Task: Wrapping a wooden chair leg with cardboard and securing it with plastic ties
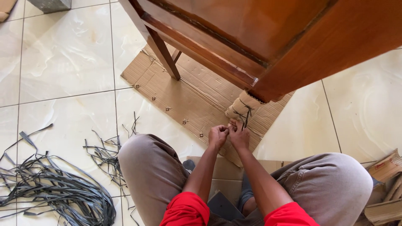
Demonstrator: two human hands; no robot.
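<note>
My left hand (218, 135) and my right hand (239, 135) are close together near the floor, fingers pinched on a thin dark strap (245, 115). The strap runs up around a cardboard wrap (242, 105) covering the foot of a wooden furniture leg. Both hands touch the strap's ends below that wrap. The brown wooden furniture (268, 37) stands over a flat cardboard sheet (188, 96). My knees in tan trousers frame the hands on both sides.
A pile of dark grey plastic straps (50, 188) lies on the pale tiled floor at left, with loose strands (106, 155) near my left knee. A second wooden leg (164, 56) stands on the cardboard. Stacked cardboard pieces (385, 184) sit at the right edge.
</note>
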